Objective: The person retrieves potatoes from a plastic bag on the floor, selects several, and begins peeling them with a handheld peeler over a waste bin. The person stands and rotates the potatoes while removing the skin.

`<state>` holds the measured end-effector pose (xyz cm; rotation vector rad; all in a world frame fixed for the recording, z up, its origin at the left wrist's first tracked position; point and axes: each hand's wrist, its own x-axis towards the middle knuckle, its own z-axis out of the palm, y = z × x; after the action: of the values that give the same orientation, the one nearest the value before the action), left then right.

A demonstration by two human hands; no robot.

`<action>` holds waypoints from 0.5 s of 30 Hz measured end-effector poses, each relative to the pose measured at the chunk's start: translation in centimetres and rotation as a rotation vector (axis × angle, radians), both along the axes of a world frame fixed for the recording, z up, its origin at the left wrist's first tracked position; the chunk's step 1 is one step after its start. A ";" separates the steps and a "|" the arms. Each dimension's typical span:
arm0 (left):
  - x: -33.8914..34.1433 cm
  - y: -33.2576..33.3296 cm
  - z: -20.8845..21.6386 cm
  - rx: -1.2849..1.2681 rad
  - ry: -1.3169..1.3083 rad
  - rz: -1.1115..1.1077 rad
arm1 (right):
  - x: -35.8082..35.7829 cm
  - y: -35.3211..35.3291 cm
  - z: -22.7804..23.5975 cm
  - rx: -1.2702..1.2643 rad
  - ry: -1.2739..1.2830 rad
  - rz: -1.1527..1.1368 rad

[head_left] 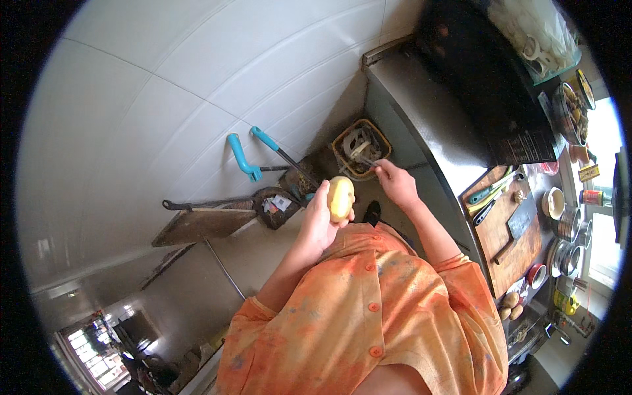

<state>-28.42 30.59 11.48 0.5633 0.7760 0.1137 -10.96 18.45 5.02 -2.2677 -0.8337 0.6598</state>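
Note:
My left hand is closed round a potato, held upright in front of my shirt. Pale yellow peeled flesh shows on it, with darker patches of skin at the side. To the right of it, my right hand grips a small thin tool that looks like a peeler; its head is hard to make out. The tool points left, apart from the potato. Beyond it on the floor stands a waste bin with a yellow rim, holding a crumpled plastic bag and scraps.
At right, a steel counter carries a wooden cutting board with a cleaver and green onions. Several potatoes and metal bowls lie nearby. Against the white wall lean blue-handled tools beside a dustpan.

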 end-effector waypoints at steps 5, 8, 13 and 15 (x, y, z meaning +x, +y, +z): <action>0.6 2.6 0.0 -0.059 -0.038 0.098 | -1.9 1.4 4.8 0.115 0.157 -0.143; 0.4 3.5 0.3 -0.079 -0.085 0.105 | -5.7 1.3 8.7 0.339 -0.118 0.020; 0.3 3.4 0.5 -0.098 -0.064 0.090 | -9.0 1.8 9.6 0.415 -0.493 0.238; 0.0 3.5 0.4 -0.090 -0.045 0.064 | -9.5 1.5 10.0 0.391 -0.493 0.227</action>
<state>-28.38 34.04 11.86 0.4490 0.7517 0.1491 -20.46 19.95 15.06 -2.0074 -1.3377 0.0064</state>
